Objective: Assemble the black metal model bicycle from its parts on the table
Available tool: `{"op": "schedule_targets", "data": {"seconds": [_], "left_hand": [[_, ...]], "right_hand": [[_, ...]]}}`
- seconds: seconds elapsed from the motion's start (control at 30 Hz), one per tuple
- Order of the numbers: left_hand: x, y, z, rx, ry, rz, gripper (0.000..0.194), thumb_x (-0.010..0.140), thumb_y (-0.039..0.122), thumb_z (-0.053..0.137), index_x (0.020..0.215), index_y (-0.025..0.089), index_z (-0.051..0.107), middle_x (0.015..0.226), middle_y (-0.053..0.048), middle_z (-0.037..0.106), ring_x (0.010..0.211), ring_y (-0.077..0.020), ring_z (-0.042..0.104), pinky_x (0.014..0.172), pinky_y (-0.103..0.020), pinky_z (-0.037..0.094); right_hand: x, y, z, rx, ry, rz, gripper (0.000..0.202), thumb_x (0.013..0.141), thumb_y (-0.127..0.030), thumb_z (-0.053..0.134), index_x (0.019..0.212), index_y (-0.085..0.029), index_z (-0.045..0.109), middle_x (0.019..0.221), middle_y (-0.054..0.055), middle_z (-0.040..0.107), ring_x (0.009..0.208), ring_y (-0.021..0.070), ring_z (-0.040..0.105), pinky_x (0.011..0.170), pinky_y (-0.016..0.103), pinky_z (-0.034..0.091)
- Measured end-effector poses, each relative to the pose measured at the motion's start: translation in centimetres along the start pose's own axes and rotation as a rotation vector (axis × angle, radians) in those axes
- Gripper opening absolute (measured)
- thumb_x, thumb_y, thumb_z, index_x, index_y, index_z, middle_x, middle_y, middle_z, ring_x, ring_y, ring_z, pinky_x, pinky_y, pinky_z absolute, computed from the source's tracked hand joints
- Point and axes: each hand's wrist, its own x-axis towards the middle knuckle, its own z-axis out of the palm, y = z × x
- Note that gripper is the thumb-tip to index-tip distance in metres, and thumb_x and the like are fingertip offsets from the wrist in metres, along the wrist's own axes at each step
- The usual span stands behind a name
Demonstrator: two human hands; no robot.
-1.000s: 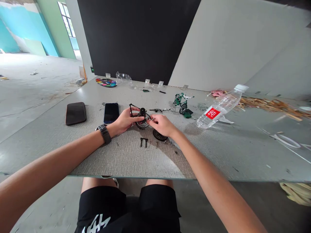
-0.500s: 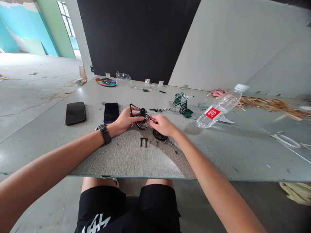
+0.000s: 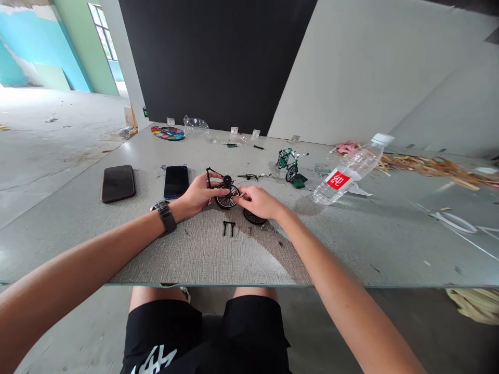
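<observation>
My left hand is closed round a black model bicycle frame, with its thumb across a round black part. A spoked wheel sits on that frame. From the other side, my right hand pinches at the wheel's right edge; whether a small part is also between the fingertips I cannot tell. Partly under this hand lies a loose black wheel. A small black fork-shaped part rests nearer me, and black handlebars lie just beyond the hands.
A green model bicycle stands farther right, near a tilted water bottle. Two phones, one dark and one blue-black, lie at left. Behind are a paint palette and clear plastic packaging. The table's front edge is above my lap.
The whole view has shifted slightly. Both hands keep the same hold on the model bicycle, with the right fingers barely moved against the wheel.
</observation>
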Motion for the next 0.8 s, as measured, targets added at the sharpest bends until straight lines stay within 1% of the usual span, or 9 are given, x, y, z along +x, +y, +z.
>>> {"op": "schedule_targets", "data": {"seconds": [0.07, 0.13, 0.17, 0.23, 0.33, 0.47, 0.53, 0.63, 0.8], "left_hand": [[0.1, 0.1, 0.0, -0.007, 0.017, 0.03, 0.04, 0.07, 0.003, 0.079, 0.101, 0.012, 0.055, 0.084, -0.004, 0.072, 0.066, -0.0132, 0.07, 0.063, -0.026, 0.056], [0.2, 0.2, -0.1, -0.011, 0.048, 0.054, 0.039, 0.07, 0.004, 0.079, 0.1, 0.012, 0.055, 0.083, -0.004, 0.072, 0.067, -0.0129, 0.07, 0.064, -0.025, 0.055], [0.2, 0.2, -0.2, -0.006, 0.066, 0.055, 0.039, 0.07, 0.004, 0.079, 0.099, 0.013, 0.055, 0.083, -0.004, 0.072, 0.067, -0.0131, 0.07, 0.063, -0.024, 0.055], [0.3, 0.3, -0.3, 0.004, 0.098, 0.034, 0.041, 0.07, 0.006, 0.08, 0.1, 0.014, 0.054, 0.083, -0.005, 0.073, 0.065, -0.0142, 0.07, 0.058, -0.024, 0.054], [0.3, 0.3, -0.3, 0.003, 0.119, -0.008, 0.043, 0.068, 0.008, 0.082, 0.099, 0.015, 0.053, 0.082, -0.006, 0.073, 0.061, -0.0163, 0.07, 0.052, -0.024, 0.052], [0.4, 0.0, -0.5, 0.004, 0.123, 0.015, 0.042, 0.068, 0.008, 0.081, 0.099, 0.015, 0.053, 0.08, -0.005, 0.072, 0.062, -0.0156, 0.07, 0.055, -0.025, 0.054], [0.4, -0.1, -0.5, 0.017, 0.129, 0.029, 0.042, 0.069, 0.009, 0.081, 0.099, 0.015, 0.054, 0.08, -0.005, 0.072, 0.063, -0.0152, 0.07, 0.056, -0.024, 0.054], [0.3, -0.2, -0.6, 0.059, 0.145, 0.029, 0.04, 0.07, 0.011, 0.082, 0.1, 0.015, 0.055, 0.083, -0.005, 0.072, 0.064, -0.0147, 0.07, 0.053, -0.022, 0.052], [0.5, -0.2, -0.7, 0.007, 0.194, 0.048, 0.04, 0.07, 0.009, 0.081, 0.099, 0.015, 0.053, 0.083, -0.004, 0.071, 0.065, -0.0141, 0.07, 0.055, -0.023, 0.054]], "right_hand": [[-0.3, 0.0, -0.5, -0.03, 0.026, -0.013, 0.032, 0.092, -0.05, 0.055, 0.078, -0.02, 0.054, 0.061, -0.002, 0.053, 0.055, 0.0118, 0.043, 0.055, 0.03, 0.027], [-0.5, 0.5, -1.3, -0.065, 0.096, -0.007, 0.031, 0.091, -0.051, 0.055, 0.092, -0.02, 0.061, 0.064, -0.002, 0.055, 0.057, 0.0127, 0.045, 0.056, 0.03, 0.029], [-0.7, 1.0, -1.7, -0.088, 0.141, 0.011, 0.031, 0.092, -0.049, 0.054, 0.098, -0.021, 0.063, 0.066, -0.001, 0.058, 0.058, 0.0135, 0.048, 0.057, 0.03, 0.03], [-0.9, 2.3, -2.4, -0.153, 0.233, 0.078, 0.026, 0.096, -0.042, 0.049, 0.099, -0.021, 0.063, 0.074, 0.002, 0.063, 0.064, 0.0153, 0.053, 0.061, 0.031, 0.034], [-1.1, 4.7, -2.8, -0.214, 0.23, 0.132, 0.016, 0.092, -0.028, 0.052, 0.097, -0.019, 0.064, 0.088, 0.008, 0.068, 0.076, 0.0192, 0.058, 0.069, 0.033, 0.039], [-0.9, 6.5, -2.5, -0.234, 0.192, 0.133, 0.012, 0.086, -0.019, 0.058, 0.091, -0.02, 0.068, 0.099, 0.011, 0.069, 0.093, 0.0237, 0.059, 0.082, 0.037, 0.042], [-0.9, 6.5, -2.4, -0.236, 0.192, 0.133, 0.014, 0.086, -0.019, 0.057, 0.093, -0.02, 0.069, 0.101, 0.011, 0.069, 0.095, 0.0236, 0.059, 0.084, 0.037, 0.041], [-0.9, 5.8, -2.6, -0.236, 0.209, 0.144, 0.017, 0.089, -0.022, 0.053, 0.094, -0.02, 0.07, 0.101, 0.011, 0.07, 0.089, 0.0231, 0.059, 0.079, 0.037, 0.041], [-1.1, 4.1, -2.8, -0.207, 0.243, 0.133, 0.018, 0.092, -0.027, 0.051, 0.092, -0.019, 0.067, 0.089, 0.009, 0.07, 0.076, 0.02, 0.058, 0.069, 0.034, 0.038]]}}
